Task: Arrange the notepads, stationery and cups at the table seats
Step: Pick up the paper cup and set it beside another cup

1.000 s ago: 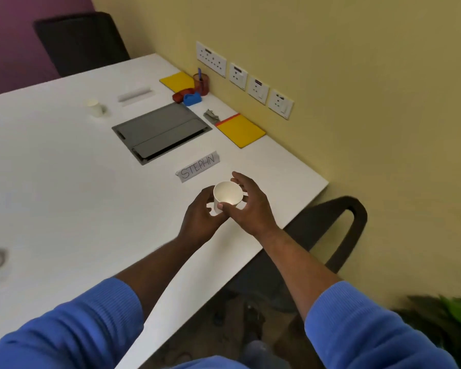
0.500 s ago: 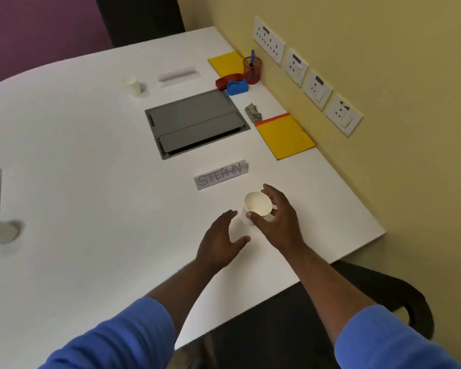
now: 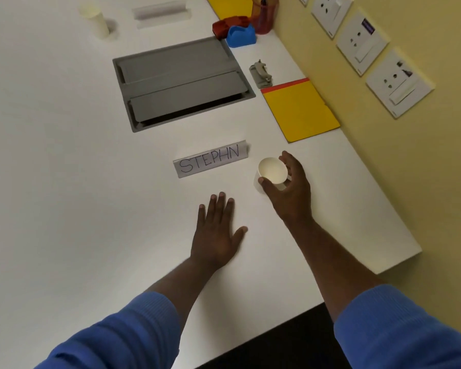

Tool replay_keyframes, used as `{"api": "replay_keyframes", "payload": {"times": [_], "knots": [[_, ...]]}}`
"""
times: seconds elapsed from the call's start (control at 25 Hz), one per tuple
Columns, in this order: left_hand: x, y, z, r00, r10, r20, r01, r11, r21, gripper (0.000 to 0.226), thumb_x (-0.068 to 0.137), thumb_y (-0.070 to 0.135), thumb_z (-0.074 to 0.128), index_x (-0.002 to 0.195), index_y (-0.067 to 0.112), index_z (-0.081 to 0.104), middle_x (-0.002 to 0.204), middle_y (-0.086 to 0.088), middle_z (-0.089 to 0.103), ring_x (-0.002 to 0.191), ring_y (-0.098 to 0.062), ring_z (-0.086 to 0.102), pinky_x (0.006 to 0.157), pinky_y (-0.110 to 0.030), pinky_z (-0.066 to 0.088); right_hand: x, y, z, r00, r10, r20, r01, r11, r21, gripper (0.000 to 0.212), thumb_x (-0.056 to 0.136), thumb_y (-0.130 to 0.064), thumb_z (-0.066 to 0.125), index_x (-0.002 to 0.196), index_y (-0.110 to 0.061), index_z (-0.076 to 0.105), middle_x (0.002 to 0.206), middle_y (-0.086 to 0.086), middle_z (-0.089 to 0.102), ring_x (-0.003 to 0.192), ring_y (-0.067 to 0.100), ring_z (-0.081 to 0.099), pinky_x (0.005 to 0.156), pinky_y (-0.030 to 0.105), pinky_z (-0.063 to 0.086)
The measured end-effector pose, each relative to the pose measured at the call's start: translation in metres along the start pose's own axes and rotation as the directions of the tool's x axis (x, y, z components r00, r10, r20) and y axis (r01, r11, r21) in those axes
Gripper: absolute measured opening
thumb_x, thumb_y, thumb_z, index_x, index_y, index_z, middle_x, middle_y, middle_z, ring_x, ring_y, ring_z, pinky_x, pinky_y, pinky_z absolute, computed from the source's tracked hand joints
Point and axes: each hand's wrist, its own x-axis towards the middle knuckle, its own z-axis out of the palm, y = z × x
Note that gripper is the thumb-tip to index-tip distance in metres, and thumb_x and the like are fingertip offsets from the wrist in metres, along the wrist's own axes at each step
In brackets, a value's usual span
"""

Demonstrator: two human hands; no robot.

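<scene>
A white paper cup [image 3: 272, 171] stands upright on the white table [image 3: 64, 182], just right of a name card reading STEPHN [image 3: 211, 160]. My right hand [image 3: 290, 190] curls around the cup's right side, thumb and fingers on its wall. My left hand [image 3: 217, 233] lies flat on the table, fingers spread, a little left of the cup and holding nothing. A yellow notepad with a red top edge [image 3: 301, 109] lies beyond the cup near the wall. A second paper cup [image 3: 96, 20] stands at the far seat beside another name card [image 3: 161, 12].
A grey cable hatch [image 3: 181, 81] is sunk into the table's middle. By the wall sit a grey stapler [image 3: 261, 73], a blue tape dispenser [image 3: 241, 37], a red object [image 3: 229, 25], a red pen holder [image 3: 264, 14] and another yellow notepad [image 3: 229, 5]. Wall sockets [image 3: 399, 83] line the right.
My left hand has let go of the cup and come down flat on the table. My right hand has set the cup down beside the name card.
</scene>
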Motion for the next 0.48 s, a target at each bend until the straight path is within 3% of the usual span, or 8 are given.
{"api": "replay_keyframes", "payload": {"times": [0.2, 0.48], "knots": [[-0.001, 0.0, 0.006, 0.999, 0.001, -0.045, 0.001, 0.999, 0.047, 0.078, 0.102, 0.063, 0.027, 0.163, 0.018, 0.01, 0.171, -0.006, -0.001, 0.158, -0.024, -0.006, 0.127, -0.05, 0.003, 0.046, 0.017, 0.011, 0.998, -0.012, -0.068, 0.01, 1.0, -0.028, 0.081, 0.081, -0.03, 0.084, 0.148, -0.009, 0.045, 0.146, 0.008, 0.054, 0.134, 0.021, 0.05, 0.108, 0.034, 0.048], [-0.001, 0.001, 0.005, 0.999, -0.007, -0.043, 0.009, 0.998, 0.059, 0.078, 0.102, 0.062, 0.028, 0.163, 0.018, 0.008, 0.171, -0.005, -0.002, 0.158, -0.023, -0.007, 0.127, -0.05, 0.005, 0.086, 0.027, 0.025, 0.994, 0.001, -0.105, -0.006, 0.999, -0.041, 0.082, 0.082, -0.036, 0.082, 0.149, -0.009, 0.043, 0.148, 0.009, 0.051, 0.135, 0.026, 0.049, 0.106, 0.033, 0.049]]}}
